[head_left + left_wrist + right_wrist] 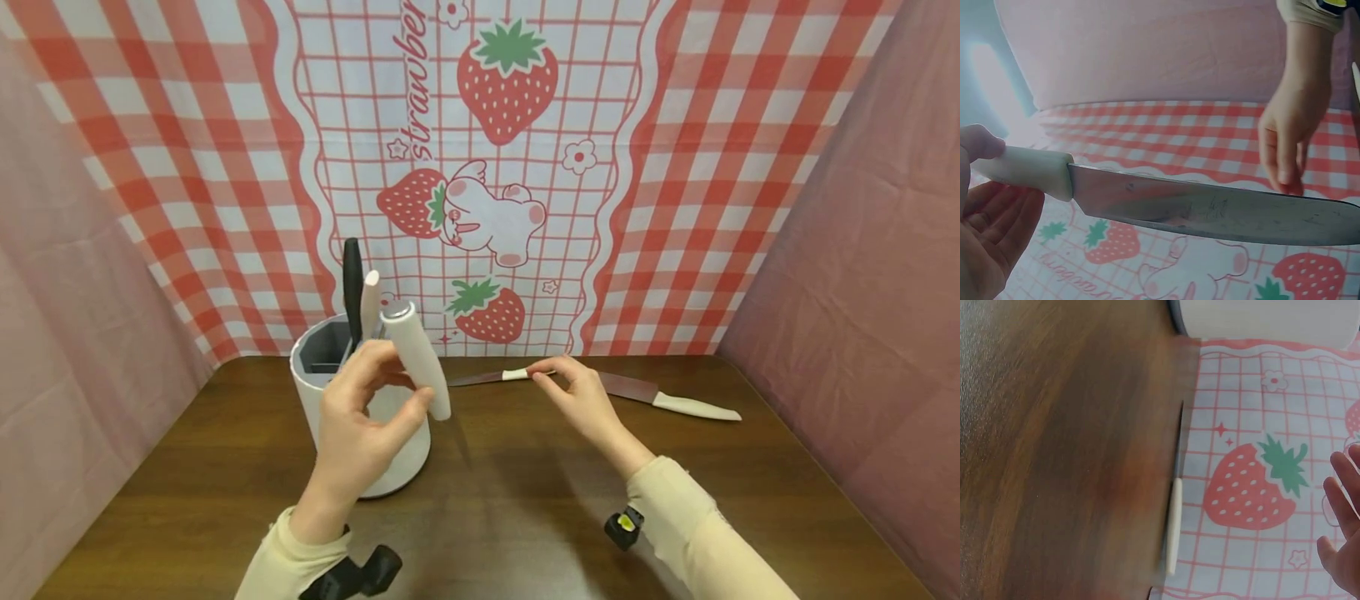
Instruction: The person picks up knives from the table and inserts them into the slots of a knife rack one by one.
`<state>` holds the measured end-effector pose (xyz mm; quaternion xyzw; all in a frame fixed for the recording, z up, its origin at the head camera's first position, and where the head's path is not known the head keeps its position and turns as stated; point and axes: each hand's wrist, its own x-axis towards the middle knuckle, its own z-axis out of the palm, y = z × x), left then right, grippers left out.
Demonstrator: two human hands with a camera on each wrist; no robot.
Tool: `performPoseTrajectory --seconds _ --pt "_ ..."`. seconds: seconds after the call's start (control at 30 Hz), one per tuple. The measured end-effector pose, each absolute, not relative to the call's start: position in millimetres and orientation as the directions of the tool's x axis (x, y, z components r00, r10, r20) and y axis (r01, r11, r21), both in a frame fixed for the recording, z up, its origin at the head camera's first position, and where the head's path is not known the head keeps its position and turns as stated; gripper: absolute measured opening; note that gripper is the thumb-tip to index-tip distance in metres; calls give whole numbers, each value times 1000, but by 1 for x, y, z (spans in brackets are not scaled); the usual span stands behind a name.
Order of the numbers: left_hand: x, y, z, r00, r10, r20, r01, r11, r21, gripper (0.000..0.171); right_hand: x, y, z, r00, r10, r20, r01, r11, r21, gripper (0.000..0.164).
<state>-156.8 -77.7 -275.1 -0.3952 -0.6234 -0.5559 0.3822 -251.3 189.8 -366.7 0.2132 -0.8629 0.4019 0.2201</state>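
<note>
My left hand holds a large kitchen knife by its white handle, between thumb and fingers. In the left wrist view its broad blade stretches away from the hand. Beside that hand stands a white knife holder, with a black handle and a white handle sticking up from it. My right hand hovers over the back of the table, overlapping the handle of a small knife in the head view. The right wrist view shows its fingers spread and apart from that knife.
A cleaver-like knife with a white handle lies on the wooden table at the right. Behind the table hangs a red-and-white checked cloth with strawberry prints. Pink cloth covers both sides.
</note>
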Motion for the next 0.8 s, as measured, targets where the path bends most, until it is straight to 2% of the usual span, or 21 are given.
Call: performPoseTrajectory --seconds 0.4,0.67,0.8 --pt "-141 -89 -259 -288 -23 957 957 15 288 34 -268 191 -369 -853 -234 467 -492 662 -566 22" --pt "-134 -95 -255 -199 -86 976 980 5 200 40 -278 189 -381 -838 -255 482 -494 730 -473 23" --pt "-133 -98 -252 -161 -145 976 986 -63 153 39 -284 187 -381 -841 -243 483 -470 770 -432 23"
